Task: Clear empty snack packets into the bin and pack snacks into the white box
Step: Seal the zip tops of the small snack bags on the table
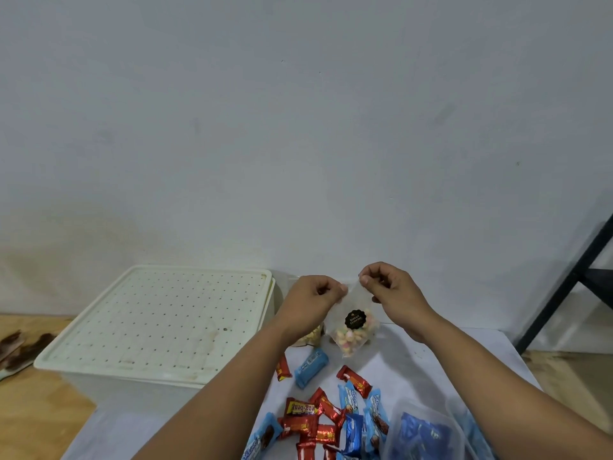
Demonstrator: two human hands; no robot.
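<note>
A clear plastic pouch [352,330] with pastel candies and a round black label hangs in the air above the white cloth. My left hand [313,297] pinches its top left corner and my right hand [389,288] pinches its top right corner. The white box [159,323], its perforated lid on, stands to the left of my hands. Red snack bars [313,423] and blue snack packets [311,366] lie scattered on the cloth below my arms. No bin is in view.
A clear plastic tub [423,433] holding blue packets sits at the bottom right. Another bag of pale snacks [310,336] lies partly hidden behind my left wrist. A black metal frame [577,283] leans at the right. Brown scraps [20,346] lie on the wooden floor at the left.
</note>
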